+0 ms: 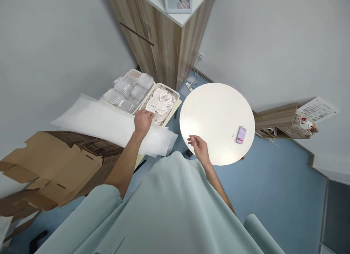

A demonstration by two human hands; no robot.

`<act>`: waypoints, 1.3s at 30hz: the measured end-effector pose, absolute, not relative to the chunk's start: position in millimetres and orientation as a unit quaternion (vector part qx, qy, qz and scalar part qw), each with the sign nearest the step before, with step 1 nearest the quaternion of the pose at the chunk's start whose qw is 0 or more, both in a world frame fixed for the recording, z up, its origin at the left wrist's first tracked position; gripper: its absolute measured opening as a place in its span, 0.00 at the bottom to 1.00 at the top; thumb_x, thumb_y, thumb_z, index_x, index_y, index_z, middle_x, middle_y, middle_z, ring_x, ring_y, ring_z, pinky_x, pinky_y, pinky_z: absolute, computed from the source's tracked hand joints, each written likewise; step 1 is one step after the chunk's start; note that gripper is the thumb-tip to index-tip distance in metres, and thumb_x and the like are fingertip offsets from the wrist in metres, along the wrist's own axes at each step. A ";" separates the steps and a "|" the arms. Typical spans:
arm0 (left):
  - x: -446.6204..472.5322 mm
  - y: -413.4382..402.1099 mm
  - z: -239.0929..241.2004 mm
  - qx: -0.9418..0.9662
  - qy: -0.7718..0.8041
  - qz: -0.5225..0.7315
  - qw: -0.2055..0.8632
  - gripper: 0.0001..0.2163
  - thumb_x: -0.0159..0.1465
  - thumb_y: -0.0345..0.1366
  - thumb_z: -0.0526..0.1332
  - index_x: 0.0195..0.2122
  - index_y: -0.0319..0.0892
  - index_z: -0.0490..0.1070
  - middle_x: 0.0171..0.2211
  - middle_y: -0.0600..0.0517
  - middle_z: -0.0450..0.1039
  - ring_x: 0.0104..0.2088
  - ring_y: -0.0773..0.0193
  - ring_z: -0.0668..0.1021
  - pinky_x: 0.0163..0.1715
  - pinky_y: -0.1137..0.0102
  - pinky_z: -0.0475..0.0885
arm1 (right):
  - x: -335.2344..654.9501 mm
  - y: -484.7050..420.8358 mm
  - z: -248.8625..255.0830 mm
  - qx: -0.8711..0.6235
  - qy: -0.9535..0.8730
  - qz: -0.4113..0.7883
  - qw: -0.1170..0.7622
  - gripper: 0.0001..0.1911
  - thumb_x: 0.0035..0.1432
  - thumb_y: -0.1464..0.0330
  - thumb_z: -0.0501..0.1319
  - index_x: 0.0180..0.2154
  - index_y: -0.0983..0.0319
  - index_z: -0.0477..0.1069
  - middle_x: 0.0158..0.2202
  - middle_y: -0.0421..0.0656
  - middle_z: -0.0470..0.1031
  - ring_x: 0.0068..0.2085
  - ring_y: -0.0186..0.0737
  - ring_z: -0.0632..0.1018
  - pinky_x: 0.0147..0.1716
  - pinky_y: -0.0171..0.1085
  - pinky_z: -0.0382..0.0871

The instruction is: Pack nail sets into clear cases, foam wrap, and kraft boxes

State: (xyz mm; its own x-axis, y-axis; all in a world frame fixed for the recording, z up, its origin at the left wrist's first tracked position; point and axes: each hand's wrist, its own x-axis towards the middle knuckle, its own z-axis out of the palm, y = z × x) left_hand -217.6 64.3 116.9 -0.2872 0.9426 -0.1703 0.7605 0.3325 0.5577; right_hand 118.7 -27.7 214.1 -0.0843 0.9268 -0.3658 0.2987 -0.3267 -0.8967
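Observation:
My left hand (143, 122) is at the near edge of a white plastic basket (175, 99) full of small printed packets or cards (161, 104). Its fingers are bent together, the tips close to the packets; anything between them is too small to make out. My right hand (200, 149) hangs over the near left rim of a round white table (216, 111). Its fingers are loosely curled and apart, with nothing visible in them. Sheets of translucent white film (109, 122) lie beneath my left wrist.
Beside the basket is another bin with clear plastic cases (131, 89). Flattened cardboard boxes (54, 162) are stacked at left. A pixelated purple item (241, 135) lies on the round table. A wooden cabinet (164, 38) stands behind, and a low shelf (276, 119) at right.

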 end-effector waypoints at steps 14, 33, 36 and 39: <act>-35.2 19.6 248.6 0.370 0.592 0.447 0.560 0.28 0.52 0.62 0.83 0.37 0.41 0.88 0.35 0.45 0.86 0.36 0.55 0.82 0.41 0.60 0.82 | 180.6 -10.1 253.1 -0.593 -0.487 0.514 0.383 0.22 0.68 0.44 0.70 0.42 0.55 0.83 0.41 0.45 0.89 0.44 0.48 0.89 0.51 0.47 0.84; -7.2 8.0 263.1 0.534 0.531 0.474 0.455 0.07 0.67 0.46 0.78 0.39 0.50 0.92 0.34 0.51 0.83 0.36 0.61 0.81 0.37 0.66 0.77 | 204.0 -19.1 261.4 -0.573 -0.404 0.544 0.461 0.31 0.64 0.35 0.71 0.44 0.55 0.83 0.39 0.44 0.86 0.40 0.46 0.88 0.48 0.48 0.84; -10.1 3.7 264.7 0.562 0.505 0.478 0.448 0.04 0.69 0.43 0.78 0.42 0.53 0.93 0.36 0.50 0.84 0.38 0.61 0.83 0.39 0.66 0.78 | 204.6 -17.2 269.4 -0.568 -0.384 0.552 0.474 0.32 0.66 0.34 0.68 0.46 0.55 0.85 0.44 0.46 0.87 0.42 0.47 0.89 0.50 0.48 0.84; -12.5 0.4 262.5 0.578 0.488 0.476 0.449 0.06 0.70 0.44 0.77 0.45 0.54 0.93 0.36 0.50 0.84 0.36 0.61 0.83 0.37 0.66 0.79 | 204.0 -13.7 272.4 -0.572 -0.344 0.578 0.469 0.28 0.64 0.39 0.73 0.48 0.56 0.86 0.46 0.45 0.87 0.41 0.44 0.88 0.49 0.46 0.84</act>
State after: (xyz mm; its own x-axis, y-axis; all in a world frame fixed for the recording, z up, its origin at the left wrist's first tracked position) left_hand -12.5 0.4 262.5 0.0697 0.9912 0.1126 0.1364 -0.1213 0.9832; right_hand 204.0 -13.7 272.4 0.0947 0.9360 -0.3389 -0.1485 -0.3233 -0.9346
